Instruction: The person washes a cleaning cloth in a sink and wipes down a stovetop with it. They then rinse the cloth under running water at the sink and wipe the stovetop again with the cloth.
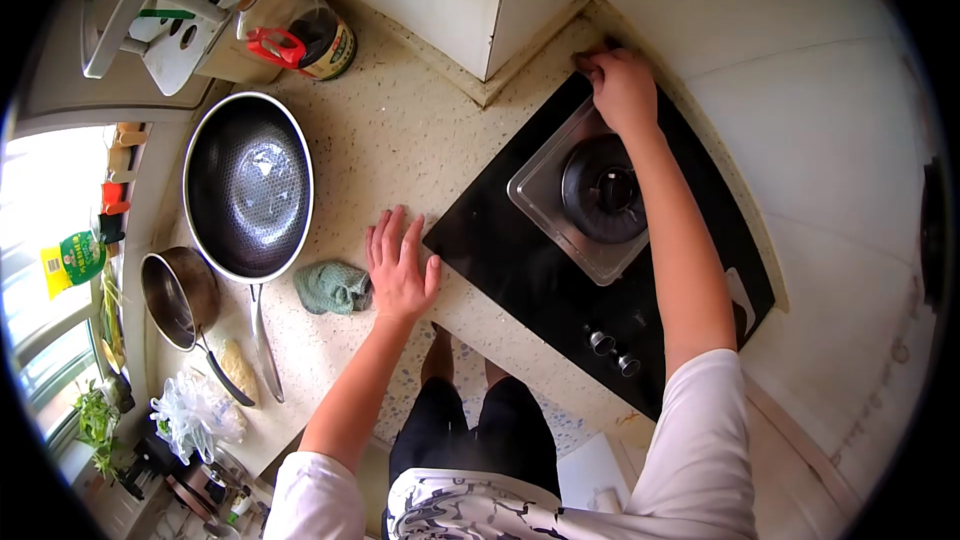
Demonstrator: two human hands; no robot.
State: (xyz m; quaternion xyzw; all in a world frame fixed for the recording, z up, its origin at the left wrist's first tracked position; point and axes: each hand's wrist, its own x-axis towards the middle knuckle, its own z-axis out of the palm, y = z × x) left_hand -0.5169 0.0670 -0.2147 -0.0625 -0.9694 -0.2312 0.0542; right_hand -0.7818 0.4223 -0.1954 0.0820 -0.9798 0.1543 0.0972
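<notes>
I have the left hand (pixel 400 275) spread wide on the worktop (pixel 350 140), probably to brace the long reach, with the green cloth (pixel 333 287) just beside it. The right hand (pixel 622 90) curls narrow at the far corner of the stove (pixel 495 250); I cannot tell whether it holds anything.

The desk (pixel 340 155) is speckled beige, the stovetop (pixel 480 230) glossy black, the cloth (pixel 333 288) grey-green, and the pan (pixel 249 187) dark inside with a fine honeycomb pattern.
</notes>
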